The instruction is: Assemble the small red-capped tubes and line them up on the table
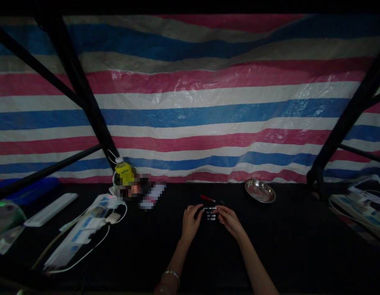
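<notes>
My left hand (191,223) and my right hand (230,221) face each other over the black tabletop. Between their fingertips runs a thin, dark, pen-like rod (209,208) with shiny pale parts. Each hand pinches one end of it, though its exact kind is too small to make out. Just below the rod lie a few short, clear or silvery cylinders (211,217) in a row. Behind the hands rests a slim red pen-like object (206,198), and a tiny dark piece (222,202) lies to its right.
A round metal dish (260,191) sits at the back right. On the left are a white power strip (73,237) with cables, a long white box (51,209) and a yellow-labelled bottle (125,172). Black frame posts (85,98) and a striped sheet (214,119) stand around the table.
</notes>
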Demonstrator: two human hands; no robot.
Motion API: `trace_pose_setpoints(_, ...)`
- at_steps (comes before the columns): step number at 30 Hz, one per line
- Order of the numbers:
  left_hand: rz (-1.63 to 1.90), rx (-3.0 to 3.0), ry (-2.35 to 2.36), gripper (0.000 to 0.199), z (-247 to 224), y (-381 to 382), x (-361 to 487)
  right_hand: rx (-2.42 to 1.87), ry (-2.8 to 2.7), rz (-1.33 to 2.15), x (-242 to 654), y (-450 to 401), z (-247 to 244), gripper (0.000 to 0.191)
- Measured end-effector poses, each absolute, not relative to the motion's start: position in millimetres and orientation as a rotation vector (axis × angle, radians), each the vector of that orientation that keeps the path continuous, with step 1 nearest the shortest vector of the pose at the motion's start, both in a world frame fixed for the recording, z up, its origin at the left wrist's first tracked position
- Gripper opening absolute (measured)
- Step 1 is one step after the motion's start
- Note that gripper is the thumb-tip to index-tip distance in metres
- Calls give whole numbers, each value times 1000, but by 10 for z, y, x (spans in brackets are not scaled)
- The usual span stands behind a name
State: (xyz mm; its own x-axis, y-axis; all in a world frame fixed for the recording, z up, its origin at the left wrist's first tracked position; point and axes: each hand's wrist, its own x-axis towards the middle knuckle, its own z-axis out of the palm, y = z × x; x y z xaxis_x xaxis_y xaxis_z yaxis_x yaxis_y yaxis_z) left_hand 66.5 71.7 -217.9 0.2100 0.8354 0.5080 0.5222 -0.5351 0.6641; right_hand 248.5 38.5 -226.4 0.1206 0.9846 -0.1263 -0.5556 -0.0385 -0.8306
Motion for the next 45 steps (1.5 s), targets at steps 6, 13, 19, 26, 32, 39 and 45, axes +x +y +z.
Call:
trace_pose_setpoints(6, 1355, 1730, 1382, 31, -2292, 847, 600, -987, -665, 1072, 2535, 448, -2352, 50)
trace_pose_setpoints(13, 1227, 1779, 1469, 27, -2392, 925, 605, -1333, -849, 592, 2600, 399, -2381, 44)
trace_pose_setpoints(19, 1201, 1900, 1478, 26, -2343, 898, 625, -1694, -1048, 344, 2621, 309, -2355, 43)
trace_pose_setpoints(26, 1182, 1956, 1509, 22, -2305, 883, 636, -1985, -1182, 273, 2586, 300, -2336, 38)
trace_pose_setpoints(32, 1172, 1979, 1511, 21, -2319, 890, 629, -2089, -1246, 210, 2545, 293, -2273, 35)
trace_pose_setpoints(39, 1127, 2028, 1515, 19, -2290, 866, 629, -2155, -1344, 157, 2459, 272, -2189, 36)
trace_pose_setpoints(45, 1065, 2033, 1530, 19, -2246, 844, 634, -2178, -1367, 93, 2457, 292, -2233, 30)
